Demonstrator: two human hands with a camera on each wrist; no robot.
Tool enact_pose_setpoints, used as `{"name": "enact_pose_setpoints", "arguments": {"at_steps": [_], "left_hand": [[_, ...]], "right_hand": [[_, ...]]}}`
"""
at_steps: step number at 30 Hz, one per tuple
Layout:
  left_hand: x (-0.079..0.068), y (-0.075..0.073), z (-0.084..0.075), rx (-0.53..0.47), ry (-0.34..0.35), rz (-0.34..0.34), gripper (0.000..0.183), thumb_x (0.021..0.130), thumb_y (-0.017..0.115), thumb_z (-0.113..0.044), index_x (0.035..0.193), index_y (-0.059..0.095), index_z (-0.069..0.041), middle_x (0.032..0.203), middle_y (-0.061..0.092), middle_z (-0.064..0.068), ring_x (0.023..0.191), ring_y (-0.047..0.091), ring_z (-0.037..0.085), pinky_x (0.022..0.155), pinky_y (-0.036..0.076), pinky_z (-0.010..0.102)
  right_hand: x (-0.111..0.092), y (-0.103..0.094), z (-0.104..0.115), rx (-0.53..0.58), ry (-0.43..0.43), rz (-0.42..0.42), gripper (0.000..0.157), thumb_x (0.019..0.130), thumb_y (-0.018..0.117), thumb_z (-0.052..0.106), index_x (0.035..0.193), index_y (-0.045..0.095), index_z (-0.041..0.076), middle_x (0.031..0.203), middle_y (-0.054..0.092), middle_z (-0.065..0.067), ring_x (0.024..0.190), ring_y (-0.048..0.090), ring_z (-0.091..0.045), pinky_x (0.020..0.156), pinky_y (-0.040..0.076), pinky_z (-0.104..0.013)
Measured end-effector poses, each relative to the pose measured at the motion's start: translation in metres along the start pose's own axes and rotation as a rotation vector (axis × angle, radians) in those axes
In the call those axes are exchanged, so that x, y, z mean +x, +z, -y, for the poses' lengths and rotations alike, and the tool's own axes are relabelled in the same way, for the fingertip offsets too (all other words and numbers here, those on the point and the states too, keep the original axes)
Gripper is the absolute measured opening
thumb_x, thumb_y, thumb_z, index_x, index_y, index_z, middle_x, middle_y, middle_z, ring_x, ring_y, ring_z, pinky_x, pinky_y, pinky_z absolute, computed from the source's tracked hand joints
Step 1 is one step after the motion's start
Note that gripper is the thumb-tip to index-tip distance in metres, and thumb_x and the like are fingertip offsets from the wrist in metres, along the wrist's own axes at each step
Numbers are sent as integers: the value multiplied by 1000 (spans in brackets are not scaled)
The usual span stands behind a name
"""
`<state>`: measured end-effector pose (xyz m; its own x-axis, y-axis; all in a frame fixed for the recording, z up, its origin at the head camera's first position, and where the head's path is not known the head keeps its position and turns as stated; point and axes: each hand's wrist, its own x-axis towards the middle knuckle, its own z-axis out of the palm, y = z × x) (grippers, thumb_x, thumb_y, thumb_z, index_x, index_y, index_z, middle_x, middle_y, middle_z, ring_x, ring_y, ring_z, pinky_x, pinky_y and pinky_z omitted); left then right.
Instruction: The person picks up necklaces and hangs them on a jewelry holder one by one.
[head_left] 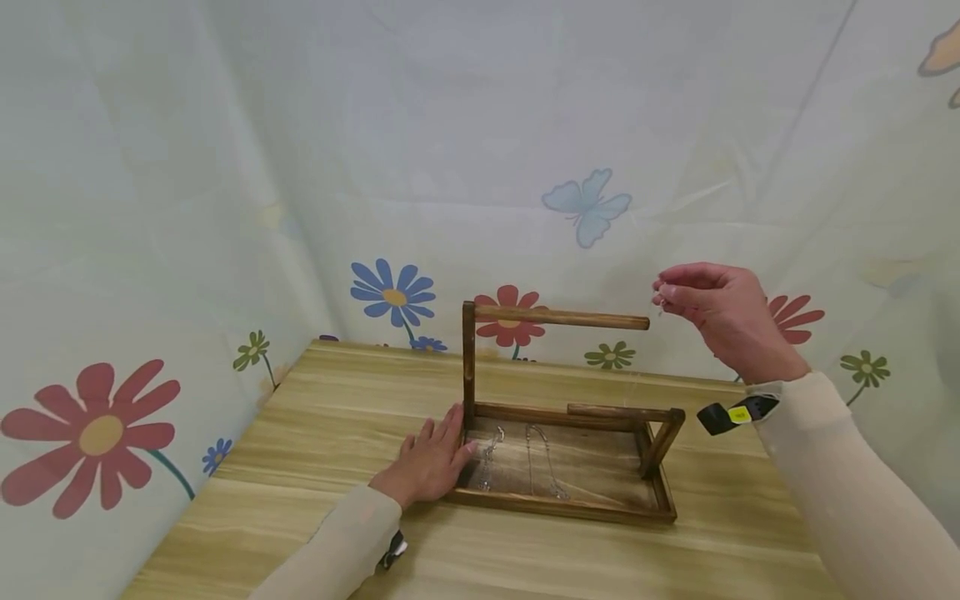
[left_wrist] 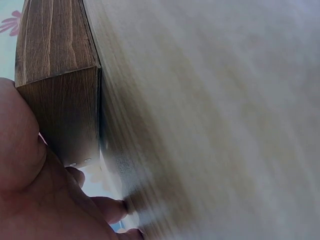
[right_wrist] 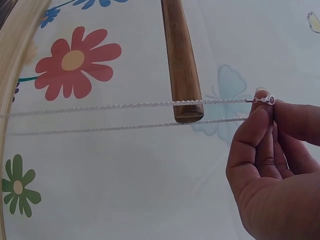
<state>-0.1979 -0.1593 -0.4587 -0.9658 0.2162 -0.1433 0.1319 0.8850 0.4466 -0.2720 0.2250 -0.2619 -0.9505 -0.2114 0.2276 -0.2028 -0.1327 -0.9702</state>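
Observation:
A brown wooden jewelry stand (head_left: 562,505) has a tray base, a tall upper bar (head_left: 570,318) and a lower bar (head_left: 622,412). My left hand (head_left: 431,462) holds the tray's left end, thumb over the rim and fingers along the outer side. In the left wrist view the palm lies against the tray's corner (left_wrist: 65,105). My right hand (head_left: 723,312) pinches the clasp end of a thin silver necklace (right_wrist: 145,105), just beyond the upper bar's free end. In the right wrist view, both strands cross by the bar tip (right_wrist: 187,107). Most of the necklace is faint in the head view.
Silver chains (head_left: 551,467) lie in the tray. The stand is on a light wood-grain table (head_left: 337,417), its back edge meeting a white cloth backdrop (head_left: 450,125) printed with flowers and butterflies. The tray's right upright (head_left: 663,446) stands below my right hand.

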Motion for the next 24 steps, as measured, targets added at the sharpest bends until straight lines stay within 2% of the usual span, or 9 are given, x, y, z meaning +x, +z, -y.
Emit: {"name": "enact_pose_setpoints", "arguments": {"at_steps": [14, 18, 24], "left_hand": [[0, 1, 0, 2, -4, 5, 70, 113, 32, -46, 169, 8, -11, 177, 16, 9, 159, 18, 49, 123, 16, 74], [0, 1, 0, 6, -3, 2, 70, 113, 32, -46, 169, 9, -11, 177, 16, 9, 159, 19, 49, 123, 17, 73], [1, 1, 1, 11, -1, -2, 70, 113, 32, -47, 169, 9, -11, 176, 16, 9, 159, 19, 50, 123, 17, 73]], "right_hand": [[3, 12, 1, -40, 6, -5, 14, 96, 75, 9, 109, 79, 10, 100, 78, 1, 89, 75, -12, 85, 61, -23], [5, 15, 2, -16, -1, 17, 13, 95, 75, 5, 107, 79, 9, 99, 79, 0, 89, 76, -12, 84, 62, -24], [7, 21, 3, -88, 5, -9, 12, 95, 76, 10, 106, 80, 11, 99, 79, 1, 88, 76, -11, 85, 62, -24]]}}
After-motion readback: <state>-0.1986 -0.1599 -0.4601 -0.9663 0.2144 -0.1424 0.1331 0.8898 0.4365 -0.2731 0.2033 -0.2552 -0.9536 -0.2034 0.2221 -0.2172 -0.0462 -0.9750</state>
